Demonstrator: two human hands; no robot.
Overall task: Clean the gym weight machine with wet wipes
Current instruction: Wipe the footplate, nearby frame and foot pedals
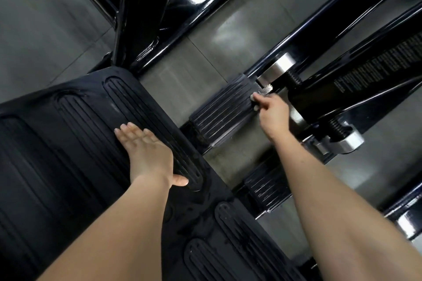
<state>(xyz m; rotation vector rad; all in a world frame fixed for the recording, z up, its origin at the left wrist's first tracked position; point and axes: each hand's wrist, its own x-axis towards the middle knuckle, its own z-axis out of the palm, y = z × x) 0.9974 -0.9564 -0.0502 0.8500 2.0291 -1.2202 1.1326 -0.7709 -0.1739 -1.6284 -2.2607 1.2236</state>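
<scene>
A label [379, 64] with rows of tiny white letters sits on a black bar [315, 93] of the weight machine [141, 7], on the right side. The letters are too small and blurry to read. No other words, numbers or brand marks can be read.

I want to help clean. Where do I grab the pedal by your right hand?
Grip the pedal across its long edges, from its free lower-left end: it is a flat, narrow slab, and the right hand and wipe fill the other.
</scene>
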